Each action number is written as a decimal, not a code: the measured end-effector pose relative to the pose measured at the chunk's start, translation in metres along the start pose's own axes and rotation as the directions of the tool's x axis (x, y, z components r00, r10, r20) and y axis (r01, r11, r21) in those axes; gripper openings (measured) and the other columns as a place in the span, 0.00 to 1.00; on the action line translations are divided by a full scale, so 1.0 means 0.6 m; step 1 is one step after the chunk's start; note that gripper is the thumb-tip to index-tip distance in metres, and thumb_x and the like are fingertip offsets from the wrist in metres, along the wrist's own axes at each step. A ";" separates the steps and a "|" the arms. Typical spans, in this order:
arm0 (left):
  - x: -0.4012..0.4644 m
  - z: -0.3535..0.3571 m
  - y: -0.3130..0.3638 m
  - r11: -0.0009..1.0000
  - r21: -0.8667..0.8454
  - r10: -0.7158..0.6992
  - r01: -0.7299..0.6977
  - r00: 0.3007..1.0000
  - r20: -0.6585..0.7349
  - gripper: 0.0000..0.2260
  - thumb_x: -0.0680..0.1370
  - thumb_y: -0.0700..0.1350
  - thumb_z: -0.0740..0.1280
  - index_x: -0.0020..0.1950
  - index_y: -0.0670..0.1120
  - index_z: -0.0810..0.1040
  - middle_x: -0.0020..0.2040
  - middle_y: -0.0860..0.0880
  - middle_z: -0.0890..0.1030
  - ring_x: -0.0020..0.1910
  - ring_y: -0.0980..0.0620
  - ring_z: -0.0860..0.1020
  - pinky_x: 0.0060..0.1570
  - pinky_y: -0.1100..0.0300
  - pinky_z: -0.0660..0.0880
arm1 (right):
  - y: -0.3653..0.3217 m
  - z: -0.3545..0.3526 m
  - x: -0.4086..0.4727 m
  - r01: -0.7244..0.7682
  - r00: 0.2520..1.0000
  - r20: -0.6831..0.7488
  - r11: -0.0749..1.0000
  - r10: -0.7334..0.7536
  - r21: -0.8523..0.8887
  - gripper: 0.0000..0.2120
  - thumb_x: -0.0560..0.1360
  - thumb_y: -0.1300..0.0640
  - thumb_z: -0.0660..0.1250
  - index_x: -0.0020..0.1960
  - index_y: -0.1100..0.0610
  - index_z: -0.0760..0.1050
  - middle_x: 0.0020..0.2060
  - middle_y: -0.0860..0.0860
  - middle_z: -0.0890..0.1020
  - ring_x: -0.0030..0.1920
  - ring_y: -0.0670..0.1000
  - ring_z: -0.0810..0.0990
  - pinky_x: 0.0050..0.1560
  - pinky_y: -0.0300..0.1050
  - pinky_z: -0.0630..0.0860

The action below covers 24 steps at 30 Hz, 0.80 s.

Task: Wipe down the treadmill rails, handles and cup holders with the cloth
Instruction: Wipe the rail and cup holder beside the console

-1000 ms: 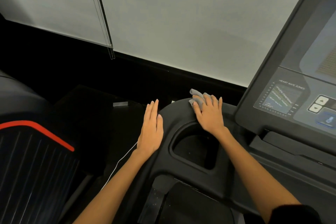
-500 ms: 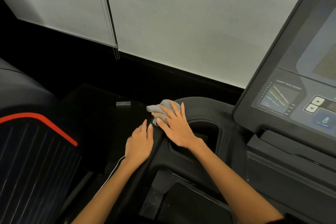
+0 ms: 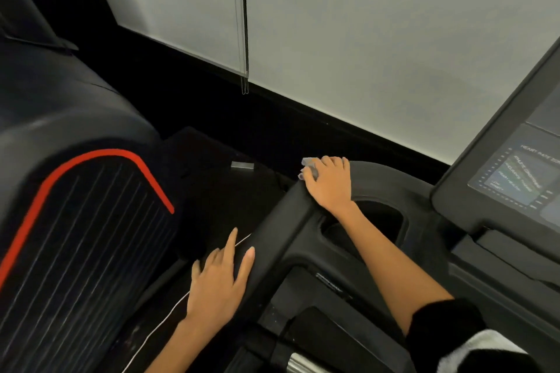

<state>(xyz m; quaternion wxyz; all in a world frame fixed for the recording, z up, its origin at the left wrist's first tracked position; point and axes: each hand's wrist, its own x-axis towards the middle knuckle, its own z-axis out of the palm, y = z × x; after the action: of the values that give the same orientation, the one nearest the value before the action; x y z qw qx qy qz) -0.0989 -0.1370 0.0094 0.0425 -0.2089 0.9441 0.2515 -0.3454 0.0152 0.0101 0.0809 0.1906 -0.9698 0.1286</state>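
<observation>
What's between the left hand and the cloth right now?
Only bare black rail, in the head view. Left hand rests low; the right hand presses the cloth higher.

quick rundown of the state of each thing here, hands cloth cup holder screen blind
right hand: curled over the cloth, on the rail's outer edge
left hand: fingers straight, resting on the rail, holding nothing
cloth: bunched under the right hand, mostly hidden
cup holder: nothing seen inside, partly crossed by the right forearm
screen: lit, showing a heart rate chart
blind: lowered
</observation>
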 end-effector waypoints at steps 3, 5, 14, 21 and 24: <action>-0.004 0.003 -0.009 1.000 -0.021 -0.017 0.017 1.000 0.014 0.32 0.76 0.66 0.35 0.78 0.55 0.40 0.76 0.51 0.61 0.75 0.51 0.58 0.73 0.43 0.53 | -0.076 0.010 -0.038 0.234 0.971 0.046 0.972 -0.233 -0.003 0.19 0.70 0.46 0.56 0.34 0.55 0.80 0.31 0.52 0.81 0.38 0.57 0.78 0.48 0.53 0.71; 0.002 0.006 -0.017 0.988 -0.157 0.003 -0.003 1.000 -0.002 0.34 0.74 0.69 0.34 0.78 0.56 0.43 0.78 0.54 0.53 0.77 0.51 0.53 0.74 0.42 0.50 | -0.117 0.012 -0.063 0.420 0.897 0.143 0.907 -0.418 0.018 0.18 0.69 0.44 0.57 0.31 0.53 0.80 0.28 0.51 0.81 0.34 0.56 0.77 0.42 0.51 0.71; 0.006 -0.042 -0.039 0.682 -0.720 -0.164 0.128 0.986 0.020 0.26 0.78 0.65 0.42 0.76 0.63 0.47 0.76 0.48 0.61 0.74 0.49 0.60 0.69 0.53 0.57 | -0.159 0.008 -0.165 0.679 0.628 0.179 0.646 -0.757 0.349 0.16 0.78 0.44 0.56 0.54 0.49 0.79 0.47 0.45 0.81 0.51 0.47 0.76 0.60 0.47 0.69; 0.001 -0.038 -0.078 0.763 -0.596 -0.119 0.251 0.961 0.251 0.29 0.73 0.70 0.40 0.74 0.66 0.49 0.74 0.49 0.65 0.74 0.46 0.62 0.72 0.50 0.56 | 0.006 0.003 -0.099 0.397 0.915 0.044 0.914 -0.401 0.087 0.22 0.81 0.44 0.49 0.71 0.47 0.68 0.71 0.49 0.69 0.73 0.54 0.63 0.70 0.66 0.58; -0.009 -0.035 -0.082 0.806 -0.525 -0.091 0.275 0.933 0.348 0.30 0.73 0.67 0.43 0.75 0.62 0.54 0.74 0.50 0.65 0.73 0.49 0.63 0.72 0.54 0.56 | 0.024 0.002 -0.096 0.173 0.983 0.044 0.978 -0.179 0.121 0.27 0.81 0.42 0.42 0.77 0.49 0.59 0.76 0.51 0.60 0.77 0.55 0.54 0.75 0.62 0.51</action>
<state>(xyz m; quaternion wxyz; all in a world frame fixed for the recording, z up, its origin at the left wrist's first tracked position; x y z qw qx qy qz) -0.0731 -0.1837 0.0061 0.1487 -0.2617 0.7838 0.5432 -0.2987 0.0480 -0.0061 0.0540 0.2835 -0.9419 0.1718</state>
